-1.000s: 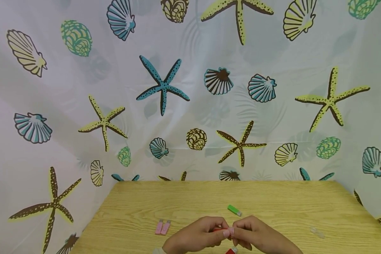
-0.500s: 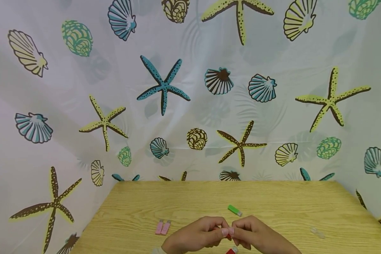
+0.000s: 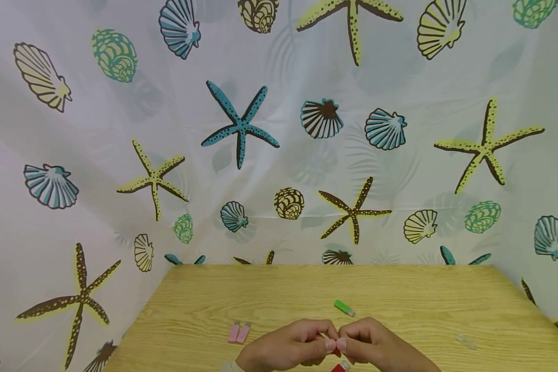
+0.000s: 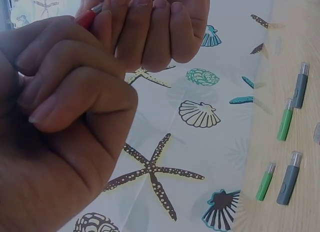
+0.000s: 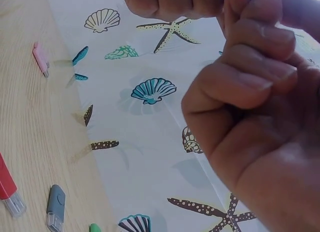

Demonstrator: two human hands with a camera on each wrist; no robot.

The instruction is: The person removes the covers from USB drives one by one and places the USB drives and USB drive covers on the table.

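Low in the head view my two hands meet above the front of the wooden table. My left hand and right hand both pinch a small red stick between thumb and curled fingers; only a sliver of it shows. In the left wrist view the left hand fills the foreground, and the red stick pokes out toward the right hand. The right wrist view shows the right hand curled, with the left hand at the top edge.
On the table lie a second red stick just under my hands, a green stick behind them, two pink sticks to the left and a clear cap to the right. A seashell-patterned curtain closes the back.
The fingertips have drawn a little closer together and cover more of the red stick. The hands have otherwise stayed in place.
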